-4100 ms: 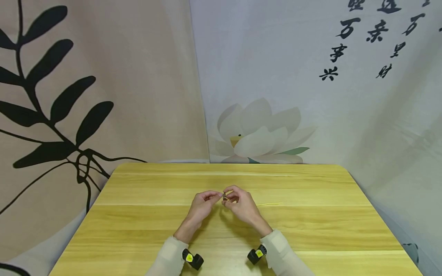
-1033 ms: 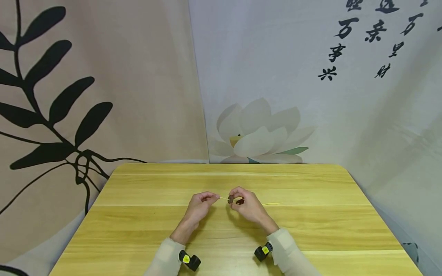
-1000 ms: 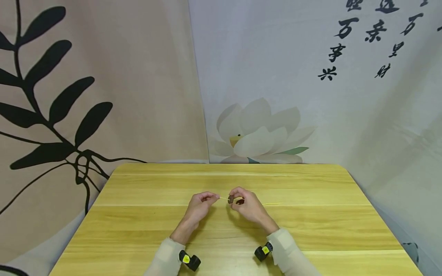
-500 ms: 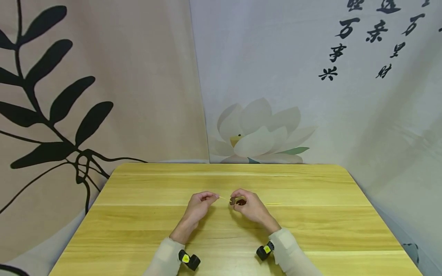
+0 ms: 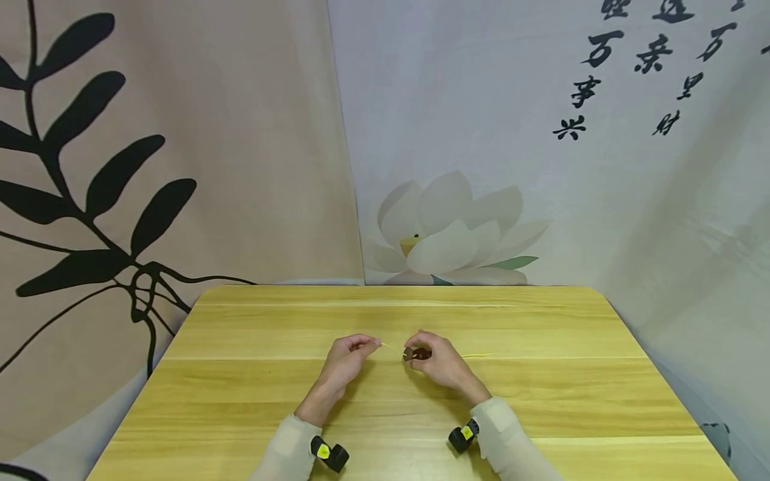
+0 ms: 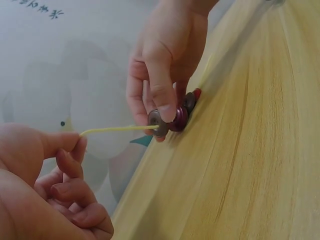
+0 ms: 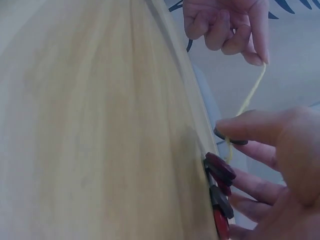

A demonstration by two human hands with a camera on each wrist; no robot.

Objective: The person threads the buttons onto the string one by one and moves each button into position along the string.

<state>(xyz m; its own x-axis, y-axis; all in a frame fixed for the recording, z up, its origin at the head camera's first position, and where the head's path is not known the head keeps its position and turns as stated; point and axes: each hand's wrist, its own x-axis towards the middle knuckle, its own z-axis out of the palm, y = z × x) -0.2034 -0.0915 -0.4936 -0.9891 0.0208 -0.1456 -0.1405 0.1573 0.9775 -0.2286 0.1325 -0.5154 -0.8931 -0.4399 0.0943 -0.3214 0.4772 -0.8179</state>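
Note:
My left hand (image 5: pixel 351 357) pinches the end of a yellow string (image 6: pixel 117 128) between thumb and forefinger. The string runs across to a grey-brown button (image 6: pixel 154 118), passing through it. My right hand (image 5: pixel 442 361) pinches that button by its edge. Behind it on the string hang several more buttons: a dark red button (image 7: pixel 220 165), a dark grey button (image 7: pixel 220 198) and a bright red button (image 7: pixel 221 222), close to the tabletop and below my right fingers. The right palm partly hides them in the head view.
Beyond my right hand, the string's tail (image 5: pixel 479 355) lies on the wooden table (image 5: pixel 571 401). A black wrist camera (image 5: pixel 329 454) sits on each sleeve. Printed curtains hang behind the table's far edge.
Earlier the hands were together at the grey-brown button. Since then my right hand has moved right and slightly nearer with the buttons, leaving a length of string between the hands.

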